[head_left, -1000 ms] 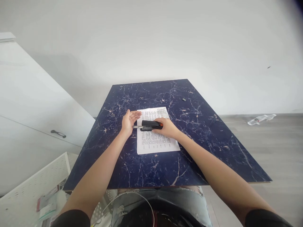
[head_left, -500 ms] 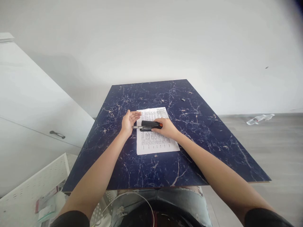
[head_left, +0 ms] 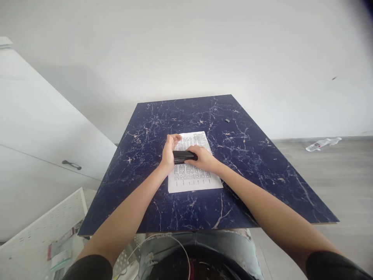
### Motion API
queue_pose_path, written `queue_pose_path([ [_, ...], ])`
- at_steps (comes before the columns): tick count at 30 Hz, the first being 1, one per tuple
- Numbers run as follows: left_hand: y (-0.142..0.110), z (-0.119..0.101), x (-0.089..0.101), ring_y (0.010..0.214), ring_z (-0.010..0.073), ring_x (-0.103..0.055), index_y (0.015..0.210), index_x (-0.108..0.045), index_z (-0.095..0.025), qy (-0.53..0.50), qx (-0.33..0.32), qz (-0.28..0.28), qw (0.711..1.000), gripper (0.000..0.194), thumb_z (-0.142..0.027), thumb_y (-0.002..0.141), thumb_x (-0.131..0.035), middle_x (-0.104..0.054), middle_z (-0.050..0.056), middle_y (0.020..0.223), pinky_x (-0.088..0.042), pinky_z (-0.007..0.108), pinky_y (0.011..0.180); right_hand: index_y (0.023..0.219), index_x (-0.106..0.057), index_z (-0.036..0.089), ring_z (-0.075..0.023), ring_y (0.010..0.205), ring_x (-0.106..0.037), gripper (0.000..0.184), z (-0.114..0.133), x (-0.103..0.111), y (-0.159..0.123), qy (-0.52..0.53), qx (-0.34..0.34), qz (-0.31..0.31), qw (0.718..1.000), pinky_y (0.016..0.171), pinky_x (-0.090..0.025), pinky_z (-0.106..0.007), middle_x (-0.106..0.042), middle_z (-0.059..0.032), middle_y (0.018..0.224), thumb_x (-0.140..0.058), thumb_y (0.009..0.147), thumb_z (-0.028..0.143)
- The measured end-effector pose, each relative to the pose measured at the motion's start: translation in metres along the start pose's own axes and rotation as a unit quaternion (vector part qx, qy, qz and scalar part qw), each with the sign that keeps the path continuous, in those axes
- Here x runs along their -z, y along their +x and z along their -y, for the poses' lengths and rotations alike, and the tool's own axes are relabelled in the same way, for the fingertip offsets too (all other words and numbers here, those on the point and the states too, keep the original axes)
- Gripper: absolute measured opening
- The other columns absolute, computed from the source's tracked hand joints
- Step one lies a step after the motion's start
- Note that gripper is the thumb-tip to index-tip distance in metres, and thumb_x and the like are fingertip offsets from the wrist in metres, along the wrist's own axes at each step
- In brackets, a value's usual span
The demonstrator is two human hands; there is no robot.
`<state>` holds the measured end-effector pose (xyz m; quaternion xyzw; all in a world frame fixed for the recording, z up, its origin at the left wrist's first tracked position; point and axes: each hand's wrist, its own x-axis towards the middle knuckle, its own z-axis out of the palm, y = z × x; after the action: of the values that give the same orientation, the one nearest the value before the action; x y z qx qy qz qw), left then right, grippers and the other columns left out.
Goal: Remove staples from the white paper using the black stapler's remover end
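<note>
A black stapler [head_left: 184,155] lies over the printed paper [head_left: 194,181], gripped at its right end by my right hand [head_left: 202,158]. My left hand [head_left: 169,151] is open, its palm set against the stapler's left end and its fingers pointing up and to the right. That palm hides the stapler's left tip. Under both hands, the paper shows rows of dark text and rests on the blue marbled table [head_left: 186,214].
A small dark piece [head_left: 227,120] lies on the table's far right part. Left of the table stand a white cabinet with a dark handle [head_left: 71,165] and a white perforated basket [head_left: 83,198] holding packets. A clear plastic bottle [head_left: 323,144] lies on the floor at right.
My left hand has moved right against the stapler's end. The metal rail that stuck out there no longer shows. My right hand keeps its hold on the stapler.
</note>
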<state>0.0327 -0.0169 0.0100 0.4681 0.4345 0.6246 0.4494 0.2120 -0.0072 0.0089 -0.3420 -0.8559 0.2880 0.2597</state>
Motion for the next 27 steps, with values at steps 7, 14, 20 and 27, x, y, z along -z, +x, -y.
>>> queue_pose_path([
  [7,-0.007,-0.009,-0.004,0.125,0.0224,-0.059,0.106,-0.066,-0.024,-0.102,-0.03,0.022,0.994,0.046,-0.058,0.105,-0.035,-0.065,0.008,0.118,-0.038,0.041,0.119,0.095,-0.062,0.022,-0.02,0.084,-0.06,0.016,0.007,-0.007,-0.003,0.006,0.007,0.009,1.0,0.074,-0.045,-0.033,-0.066,-0.0026,0.091,-0.074,0.087,0.027],
  [14,0.016,0.01,0.021,0.104,0.0203,-0.062,0.089,-0.068,-0.021,-0.052,-0.081,-0.043,0.994,0.039,-0.055,0.1,-0.052,-0.066,0.008,0.103,-0.049,0.033,0.098,0.08,-0.058,0.022,-0.0188,0.073,-0.057,0.021,0.005,0.019,-0.002,-0.081,-0.017,0.049,0.995,0.065,-0.039,-0.032,-0.065,-0.0022,0.081,-0.077,0.082,0.03],
  [20,0.037,0.02,0.057,0.079,0.0154,-0.059,0.084,-0.068,-0.019,-0.066,-0.027,-0.194,0.978,0.035,-0.051,0.095,-0.058,-0.065,0.006,0.093,-0.047,0.025,0.065,0.079,-0.06,0.022,-0.0181,0.069,-0.058,0.02,-0.034,0.078,-0.028,-0.11,-0.07,0.069,0.989,0.063,-0.039,-0.032,-0.066,-0.0027,0.078,-0.074,0.084,0.035],
  [27,0.04,0.03,0.06,0.074,0.0145,-0.056,0.079,-0.071,-0.018,-0.032,-0.02,-0.193,0.98,0.037,-0.048,0.095,-0.059,-0.064,0.007,0.086,-0.043,0.024,0.06,0.098,-0.07,0.022,-0.0232,0.074,-0.064,0.036,-0.076,0.121,-0.081,-0.087,-0.128,0.026,0.988,0.065,-0.047,-0.037,-0.071,-0.0063,0.088,-0.073,0.084,0.055],
])
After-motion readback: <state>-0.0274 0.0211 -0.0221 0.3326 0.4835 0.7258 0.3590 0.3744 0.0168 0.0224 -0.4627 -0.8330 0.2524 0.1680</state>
